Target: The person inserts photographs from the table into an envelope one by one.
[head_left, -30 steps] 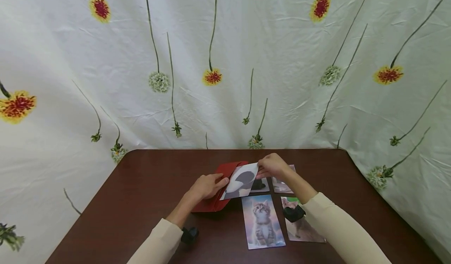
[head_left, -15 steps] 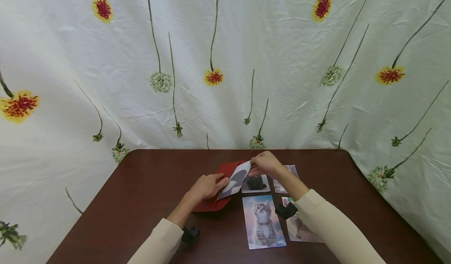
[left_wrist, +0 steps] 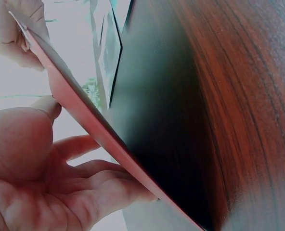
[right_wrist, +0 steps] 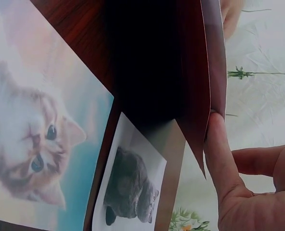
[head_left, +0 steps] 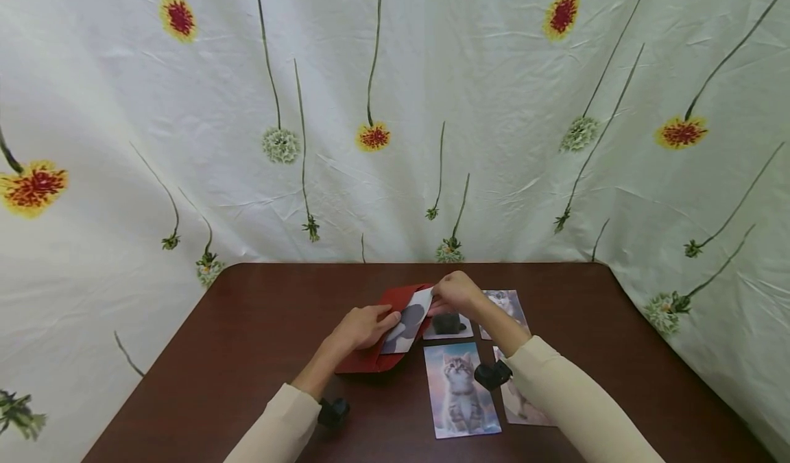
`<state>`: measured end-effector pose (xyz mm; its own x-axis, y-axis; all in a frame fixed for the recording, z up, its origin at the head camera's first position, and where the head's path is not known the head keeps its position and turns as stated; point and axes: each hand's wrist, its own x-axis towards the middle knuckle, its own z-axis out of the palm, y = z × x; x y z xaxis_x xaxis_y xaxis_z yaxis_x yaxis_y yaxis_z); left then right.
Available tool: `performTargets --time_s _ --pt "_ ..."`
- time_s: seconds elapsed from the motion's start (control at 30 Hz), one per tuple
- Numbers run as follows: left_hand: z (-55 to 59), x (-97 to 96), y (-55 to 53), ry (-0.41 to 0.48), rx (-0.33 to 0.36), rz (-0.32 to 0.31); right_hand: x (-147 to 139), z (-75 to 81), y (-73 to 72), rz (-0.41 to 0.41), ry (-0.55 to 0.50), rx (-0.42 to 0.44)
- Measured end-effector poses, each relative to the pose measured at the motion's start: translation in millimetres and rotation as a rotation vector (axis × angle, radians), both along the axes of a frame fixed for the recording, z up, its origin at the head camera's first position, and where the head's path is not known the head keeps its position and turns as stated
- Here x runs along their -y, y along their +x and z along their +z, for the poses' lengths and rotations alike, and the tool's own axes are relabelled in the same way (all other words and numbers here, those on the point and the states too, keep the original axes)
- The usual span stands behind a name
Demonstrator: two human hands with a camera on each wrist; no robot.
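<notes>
A red envelope (head_left: pixel 368 360) lies near the middle of the table, its right side tilted up off the tabletop in the left wrist view. My left hand (head_left: pixel 360 328) rests on top of it, fingers fairly straight against the red paper (left_wrist: pixel 92 127) and thumb by the photo. A white and grey photo card (head_left: pixel 412 322) sits partly inside the envelope's opening, and its left portion is hidden there. With my right hand (head_left: pixel 455 291) I pinch the card's upper right corner; one finger (right_wrist: pixel 218 149) reaches right at the envelope's edge.
To the right lie a striped kitten photo (head_left: pixel 463 398), a dark grey cat photo (head_left: pixel 448 325) partly under the right hand, a pale photo (head_left: pixel 507 303) behind, and another cat photo (head_left: pixel 521 405) beneath the right forearm. A flowered white curtain (head_left: pixel 395 195) hangs behind the table.
My right hand has moved left and slightly toward me, sliding the photo card further into the envelope. More of the dark cat photo shows. The left hand has stayed in place.
</notes>
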<state>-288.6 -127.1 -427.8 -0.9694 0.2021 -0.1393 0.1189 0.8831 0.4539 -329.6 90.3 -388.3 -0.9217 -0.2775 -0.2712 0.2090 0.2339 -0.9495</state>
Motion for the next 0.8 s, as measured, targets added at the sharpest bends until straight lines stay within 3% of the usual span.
performTargets --time_s 0.8 --pt "1.9 0.0 -0.7 -0.006 0.006 -0.01 17 -19.1 -5.9 0.042 -0.056 0.085"
